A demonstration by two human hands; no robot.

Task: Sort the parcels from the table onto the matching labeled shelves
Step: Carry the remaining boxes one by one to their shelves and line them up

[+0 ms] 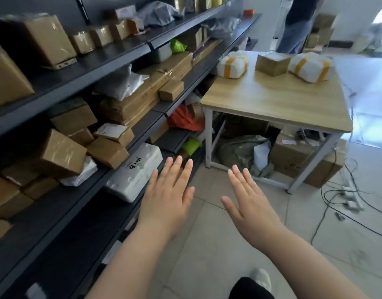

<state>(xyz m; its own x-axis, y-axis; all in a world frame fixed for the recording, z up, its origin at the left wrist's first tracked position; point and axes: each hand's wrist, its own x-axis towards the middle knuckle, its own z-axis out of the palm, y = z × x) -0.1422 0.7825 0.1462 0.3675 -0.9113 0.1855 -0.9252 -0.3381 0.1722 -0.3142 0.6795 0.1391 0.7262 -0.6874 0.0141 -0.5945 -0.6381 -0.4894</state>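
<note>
Three parcels lie at the far end of the wooden table (272, 104): a white bundle with orange tape (232, 64), a brown cardboard box (272, 63) and a second white bundle with orange tape (311, 66). My left hand (168, 190) and my right hand (248, 203) are stretched out in front of me over the floor, fingers straight, holding nothing. The left hand is beside the edge of a low shelf. A dark shelving unit (112, 57) full of parcels runs along the left.
The shelves hold many brown boxes, grey bags and a white pack with handwriting (136, 173). Under the table lie bags and a large carton (298, 156). Cables (345, 197) trail over the tiled floor at the right. A person (298, 24) stands behind the table.
</note>
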